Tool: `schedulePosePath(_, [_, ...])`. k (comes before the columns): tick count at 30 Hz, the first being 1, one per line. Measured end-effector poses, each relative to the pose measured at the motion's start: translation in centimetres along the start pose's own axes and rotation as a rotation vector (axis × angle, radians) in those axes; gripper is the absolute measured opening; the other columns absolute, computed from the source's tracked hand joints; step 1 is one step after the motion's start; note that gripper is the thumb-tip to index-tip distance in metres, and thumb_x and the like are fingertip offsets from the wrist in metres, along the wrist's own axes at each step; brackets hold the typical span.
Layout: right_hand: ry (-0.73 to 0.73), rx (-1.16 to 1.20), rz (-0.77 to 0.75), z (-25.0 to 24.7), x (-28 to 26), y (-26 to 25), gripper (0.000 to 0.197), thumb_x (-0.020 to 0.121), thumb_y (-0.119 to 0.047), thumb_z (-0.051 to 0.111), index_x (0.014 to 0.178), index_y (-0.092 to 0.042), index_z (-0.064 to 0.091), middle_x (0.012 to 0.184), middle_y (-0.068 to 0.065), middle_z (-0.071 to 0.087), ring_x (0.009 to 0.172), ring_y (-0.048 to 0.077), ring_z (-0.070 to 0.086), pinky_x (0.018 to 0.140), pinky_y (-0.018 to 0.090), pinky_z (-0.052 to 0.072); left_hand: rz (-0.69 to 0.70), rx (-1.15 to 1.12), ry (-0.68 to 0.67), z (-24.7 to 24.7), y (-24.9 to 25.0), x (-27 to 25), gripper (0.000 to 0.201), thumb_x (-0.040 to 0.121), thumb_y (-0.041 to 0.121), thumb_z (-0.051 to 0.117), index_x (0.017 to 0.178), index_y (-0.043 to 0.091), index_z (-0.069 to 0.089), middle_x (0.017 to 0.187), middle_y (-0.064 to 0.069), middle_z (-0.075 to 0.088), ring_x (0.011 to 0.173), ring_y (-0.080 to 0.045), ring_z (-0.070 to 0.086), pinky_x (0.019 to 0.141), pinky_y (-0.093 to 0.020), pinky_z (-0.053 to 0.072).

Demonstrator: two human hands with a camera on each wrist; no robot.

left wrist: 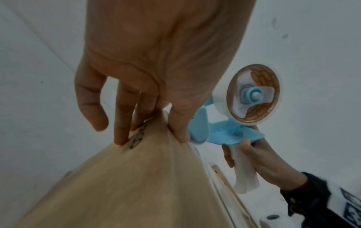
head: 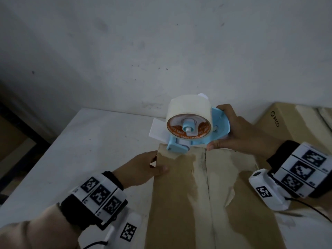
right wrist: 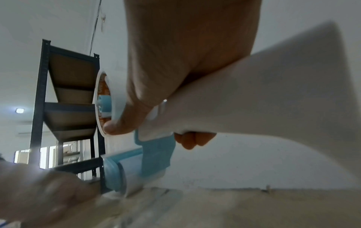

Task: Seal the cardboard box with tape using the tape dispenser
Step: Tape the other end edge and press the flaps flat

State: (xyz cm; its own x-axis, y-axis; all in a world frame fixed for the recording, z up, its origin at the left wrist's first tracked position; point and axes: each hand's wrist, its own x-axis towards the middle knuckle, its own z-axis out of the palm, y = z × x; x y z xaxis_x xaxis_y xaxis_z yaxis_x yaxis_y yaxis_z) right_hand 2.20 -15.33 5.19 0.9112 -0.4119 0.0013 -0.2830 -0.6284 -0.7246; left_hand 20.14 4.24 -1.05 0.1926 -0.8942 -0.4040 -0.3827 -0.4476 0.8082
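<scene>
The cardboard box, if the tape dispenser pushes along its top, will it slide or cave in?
Probably stays put: the left hand grips the cardboard box at its far corner. The flaps look flat, so likely stiff enough. The tape dispenser is at the far edge.

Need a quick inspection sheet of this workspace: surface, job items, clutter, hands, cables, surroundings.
Surface: white table, box on it.
Job's things: cardboard box, flaps closed, centre seam visible; tape dispenser at its far edge.
Clutter: second carton at far right.
Grippers: left hand holds the box's far left corner; right hand grips the dispenser handle.
Cables: black cable from the right wrist unit.
Surroundings: scuffed white wall; dark metal shelving.
</scene>
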Motion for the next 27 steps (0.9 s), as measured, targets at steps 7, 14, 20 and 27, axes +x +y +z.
schedulePosePath(7, [0.02,0.04,0.049,-0.1,-0.6,0.0,0.068,0.061,-0.047,0.068,0.11,-0.034,0.023,0.099,-0.015,0.055,0.088,-0.005,0.058,0.069,0.01,0.047,0.037,0.417,0.018,-3.6,1.1,3.0,0.038,0.092,0.03,0.053,0.128,0.016,0.054,0.129,-0.001,0.056,0.118,-0.017,0.051,0.103,-0.033,0.039])
schedulePosePath(14, [0.125,0.051,0.026,1.1,-1.6,0.4,0.069,0.07,-0.039,0.07,0.115,-0.03,0.019,0.098,-0.023,0.049,0.083,-0.01,0.055,0.067,0.004,0.043,-0.163,0.683,0.027,-4.9,3.3,4.8,0.036,0.097,0.034,0.04,0.102,0.006,0.061,0.113,-0.013,0.064,0.099,-0.02,0.063,0.094,-0.035,0.046])
schedulePosePath(20, [0.141,0.119,0.025,1.7,-1.4,1.8,0.062,0.062,-0.049,0.065,0.108,-0.042,0.024,0.102,-0.02,0.05,0.094,-0.013,0.053,0.074,0.011,0.047,-0.19,0.787,0.04,-3.4,5.0,4.0,0.054,0.099,0.029,0.036,0.146,0.008,0.02,0.151,-0.012,0.028,0.133,-0.025,0.037,0.109,-0.033,0.03])
schedulePosePath(27, [0.123,0.085,-0.001,1.5,-1.5,1.9,0.073,0.063,-0.053,0.062,0.116,-0.032,0.017,0.101,-0.017,0.052,0.095,0.005,0.06,0.082,0.028,0.052,-0.198,0.751,-0.055,-0.4,5.5,2.8,0.063,0.101,0.028,0.025,0.145,0.007,-0.014,0.155,-0.007,-0.017,0.129,-0.027,0.04,0.106,-0.031,0.032])
